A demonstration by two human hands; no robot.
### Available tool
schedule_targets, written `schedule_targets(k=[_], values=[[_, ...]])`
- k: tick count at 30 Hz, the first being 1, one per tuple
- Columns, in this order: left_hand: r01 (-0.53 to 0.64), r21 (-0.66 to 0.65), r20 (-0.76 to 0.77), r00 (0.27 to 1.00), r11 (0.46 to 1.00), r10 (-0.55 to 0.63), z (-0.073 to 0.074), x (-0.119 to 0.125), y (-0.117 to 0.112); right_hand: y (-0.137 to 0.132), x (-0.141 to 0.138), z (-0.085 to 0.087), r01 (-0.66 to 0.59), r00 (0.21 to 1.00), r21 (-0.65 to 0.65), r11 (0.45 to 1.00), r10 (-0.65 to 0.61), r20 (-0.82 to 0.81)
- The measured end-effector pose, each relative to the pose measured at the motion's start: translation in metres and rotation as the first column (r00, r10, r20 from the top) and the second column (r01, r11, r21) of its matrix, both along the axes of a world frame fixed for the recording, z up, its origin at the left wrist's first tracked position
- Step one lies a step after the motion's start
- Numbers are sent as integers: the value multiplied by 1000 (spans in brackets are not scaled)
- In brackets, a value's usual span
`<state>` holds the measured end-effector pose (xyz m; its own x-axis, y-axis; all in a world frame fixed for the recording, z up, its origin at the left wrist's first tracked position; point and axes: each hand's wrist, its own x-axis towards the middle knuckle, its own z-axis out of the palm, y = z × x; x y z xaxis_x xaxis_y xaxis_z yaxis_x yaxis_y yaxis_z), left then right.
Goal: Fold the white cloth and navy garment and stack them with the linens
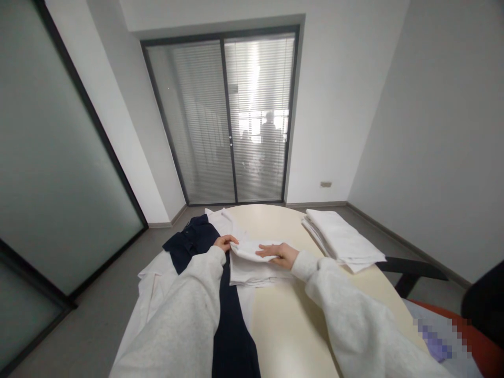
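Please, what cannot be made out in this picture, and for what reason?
Head view:
- Whether the right hand grips the white cloth: the hand itself hides its palm.
- Dark garment: partly under left sleeve, cut by bottom edge.
- Silhouettes: blurred behind blinds.
- Purple marking, lower right: pixelated.

Single head-worn cam, looking fwd & down from above near side of rounded cream desk (285, 317). Wide FOV, fairly close on bare L hand (227, 242) & bare R hand (281, 254), both just below ctr; pale grey fleece sleeves (189, 310) run in from btm edge. Dark-framed glass door w/ slatted blinds (200, 131) well back, upper ctr; plain pale wall (437, 136) at R.
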<state>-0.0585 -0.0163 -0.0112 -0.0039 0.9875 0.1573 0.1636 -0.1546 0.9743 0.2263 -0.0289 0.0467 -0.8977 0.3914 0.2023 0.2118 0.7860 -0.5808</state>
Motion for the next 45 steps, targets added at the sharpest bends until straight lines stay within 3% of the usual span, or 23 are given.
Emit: schedule_targets(k=[3, 7, 11, 14, 16, 18, 21, 24, 28, 30, 38, 45], values=[[56, -53, 95, 994, 997, -50, -3, -1, 0, -10, -3, -3, -22, 998, 23, 999, 21, 52], [172, -40, 113, 979, 984, -167, -5, -8, 0, -32, -7, -9, -52, 981, 64, 997, 39, 191], [80, 75, 170, 981, 994, -92, 13, -8, -2, -30, 2, 5, -54, 991, -127, 991, 68, 114], [75, 174, 22, 997, 982, -80, 32, 11, -9, -18, 3, 13, 212, 977, -100, 972, -210, 26], [178, 175, -161, 975, 968, -150, 39, 30, -16, -14, 0, 6, 420, 905, 61, 906, -423, 51], [295, 130, -332, 913, 947, -239, 35, 48, -24, -15, -3, -9, 488, 848, 214, 846, -518, 115], [369, 102, -510, 817, 924, -269, 17, 61, -33, -21, -2, -33, 454, 838, 341, 823, -524, 150], [415, 92, -637, 723, 905, -266, 2, 57, -35, -22, 2, -45, 384, 860, 424, 820, -485, 159], [473, -34, -812, 500, 880, -300, 1, 48, -32, -17, 5, -45, 287, 872, 467, 837, -430, 235], [479, -65, -853, 428, 876, -298, 5, 47, -30, -16, 5, -43, 260, 865, 461, 849, -417, 280], [455, -155, -824, 429, 877, -369, 14, 46, -32, -17, 3, -37, 278, 853, 391, 877, -413, 319], [407, -114, -860, 416, 906, -295, 7, 54, -45, -13, 5, -38, 284, 870, 319, 904, -383, 312]])
